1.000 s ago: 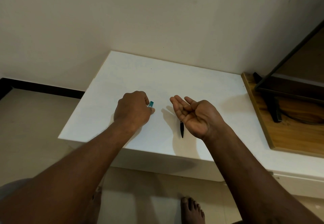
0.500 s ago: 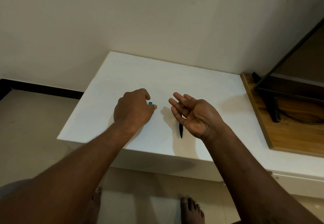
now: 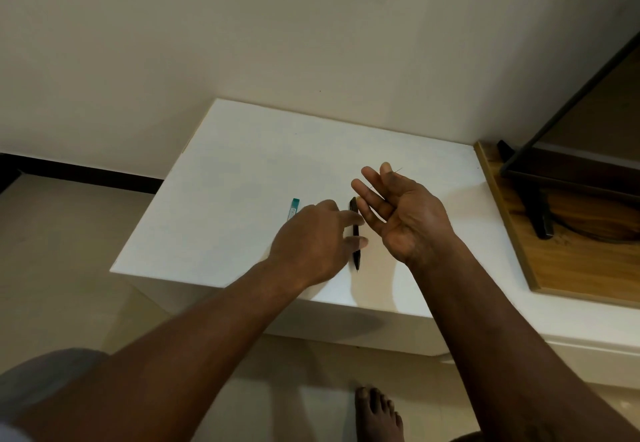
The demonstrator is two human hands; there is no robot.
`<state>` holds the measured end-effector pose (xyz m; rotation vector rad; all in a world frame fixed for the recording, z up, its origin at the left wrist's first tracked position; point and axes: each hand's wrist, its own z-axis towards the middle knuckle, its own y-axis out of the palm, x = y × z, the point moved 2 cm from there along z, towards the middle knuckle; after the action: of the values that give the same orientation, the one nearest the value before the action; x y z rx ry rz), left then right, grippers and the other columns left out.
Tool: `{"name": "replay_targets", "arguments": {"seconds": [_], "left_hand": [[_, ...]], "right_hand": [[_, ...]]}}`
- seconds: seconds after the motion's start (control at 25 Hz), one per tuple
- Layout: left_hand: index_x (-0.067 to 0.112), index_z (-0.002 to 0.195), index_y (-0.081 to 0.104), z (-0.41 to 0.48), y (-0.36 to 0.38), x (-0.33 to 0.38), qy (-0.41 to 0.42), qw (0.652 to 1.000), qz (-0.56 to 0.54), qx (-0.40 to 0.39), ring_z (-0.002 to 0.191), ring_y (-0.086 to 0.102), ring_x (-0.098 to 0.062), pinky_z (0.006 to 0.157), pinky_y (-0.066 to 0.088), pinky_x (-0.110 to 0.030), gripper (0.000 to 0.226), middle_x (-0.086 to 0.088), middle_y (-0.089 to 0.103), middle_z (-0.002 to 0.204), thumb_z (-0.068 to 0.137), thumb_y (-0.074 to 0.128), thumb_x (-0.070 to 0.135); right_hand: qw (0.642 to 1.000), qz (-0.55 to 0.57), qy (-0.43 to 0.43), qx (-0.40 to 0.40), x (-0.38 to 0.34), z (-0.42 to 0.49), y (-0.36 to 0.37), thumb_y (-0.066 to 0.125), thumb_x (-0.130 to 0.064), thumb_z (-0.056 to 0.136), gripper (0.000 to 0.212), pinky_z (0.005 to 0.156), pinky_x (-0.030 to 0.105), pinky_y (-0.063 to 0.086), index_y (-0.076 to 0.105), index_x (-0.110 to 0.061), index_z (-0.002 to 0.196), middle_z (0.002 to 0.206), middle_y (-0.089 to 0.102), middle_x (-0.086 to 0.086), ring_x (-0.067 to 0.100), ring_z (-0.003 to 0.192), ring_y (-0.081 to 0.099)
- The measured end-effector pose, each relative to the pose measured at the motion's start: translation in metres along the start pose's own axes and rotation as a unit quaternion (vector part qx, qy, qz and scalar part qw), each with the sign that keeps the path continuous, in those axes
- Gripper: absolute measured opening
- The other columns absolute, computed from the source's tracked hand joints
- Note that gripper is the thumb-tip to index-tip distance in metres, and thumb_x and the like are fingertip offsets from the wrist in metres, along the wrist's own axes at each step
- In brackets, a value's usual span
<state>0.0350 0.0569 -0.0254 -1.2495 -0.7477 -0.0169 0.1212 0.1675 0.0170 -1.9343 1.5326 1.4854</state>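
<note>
A black pen (image 3: 355, 255) lies lengthwise near the front of the white table (image 3: 242, 164). My left hand (image 3: 311, 237) hovers over it, back up. Its straight index finger and thumb are spread across the pen's middle, and I cannot tell whether they touch it. A small teal lead case (image 3: 293, 207) lies on the table just beyond the left knuckles. To the right of the pen my right hand (image 3: 398, 213) is held palm up with straight fingers. A very thin dark lead (image 3: 399, 169) seems to lie across its fingertips.
A pale wall stands right behind the table. A wooden board (image 3: 571, 268) with a black monitor stand (image 3: 533, 209) and cable adjoins the table on the right. Below the front edge lie a tiled floor and my bare foot (image 3: 377, 414).
My left hand let go of the teal case, which now lies on the table, and moved right over the pen. The right hand's fingers straightened and rose slightly.
</note>
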Motion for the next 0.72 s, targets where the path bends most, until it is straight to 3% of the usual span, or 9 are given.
{"name": "replay_targets", "arguments": {"seconds": [0.08,0.24,0.44,0.6,0.72], "left_hand": [[0.034,0.125,0.072,0.001,0.008,0.005,0.004,1.0,0.023,-0.01,0.108,0.064,-0.021,0.083,0.051,-0.034,0.041,0.0,0.069,0.123,0.094,0.063,0.059],[0.031,0.104,0.07,0.003,0.012,0.008,-0.029,0.998,0.053,-0.01,0.094,0.059,-0.016,0.075,0.05,-0.033,0.034,0.001,0.067,0.11,0.089,0.068,0.062],[0.027,0.092,0.063,0.003,0.003,0.005,-0.069,0.995,0.068,-0.027,0.084,0.059,-0.015,0.078,0.054,-0.035,0.033,0.003,0.065,0.091,0.092,0.065,0.06],[0.02,0.11,0.066,0.002,-0.005,0.005,-0.075,0.991,0.098,-0.042,0.091,0.068,-0.021,0.08,0.056,-0.036,0.027,-0.002,0.073,0.103,0.096,0.065,0.044],[0.019,0.117,0.061,0.001,-0.011,0.006,-0.096,0.991,0.088,-0.03,0.078,0.057,-0.02,0.066,0.046,-0.031,0.026,0.001,0.063,0.087,0.093,0.064,0.029]], "right_hand": [[1.0,0.0,-0.001,-0.005,-0.001,-0.001,0.0,0.068,-0.028,0.104,0.02,0.087,0.038,0.062,0.066,-0.013,0.118,0.11,0.084,0.003,0.023,0.098,0.082],[1.0,-0.015,0.001,-0.001,-0.001,-0.002,-0.002,0.067,-0.036,0.104,0.022,0.088,0.037,0.06,0.068,-0.014,0.109,0.109,0.084,0.0,0.021,0.097,0.082],[0.999,-0.04,0.004,0.021,0.002,0.001,-0.004,0.067,-0.038,0.104,0.021,0.082,0.033,0.059,0.076,-0.019,0.106,0.103,0.085,-0.005,0.017,0.098,0.081],[0.998,-0.047,0.007,0.038,0.003,0.003,-0.004,0.069,-0.032,0.103,0.017,0.072,0.029,0.058,0.082,-0.021,0.101,0.092,0.085,-0.008,0.014,0.093,0.078],[0.998,-0.042,0.006,0.041,0.003,0.004,-0.004,0.073,-0.027,0.101,0.013,0.069,0.026,0.057,0.083,-0.02,0.099,0.086,0.083,-0.008,0.012,0.086,0.075]]}}
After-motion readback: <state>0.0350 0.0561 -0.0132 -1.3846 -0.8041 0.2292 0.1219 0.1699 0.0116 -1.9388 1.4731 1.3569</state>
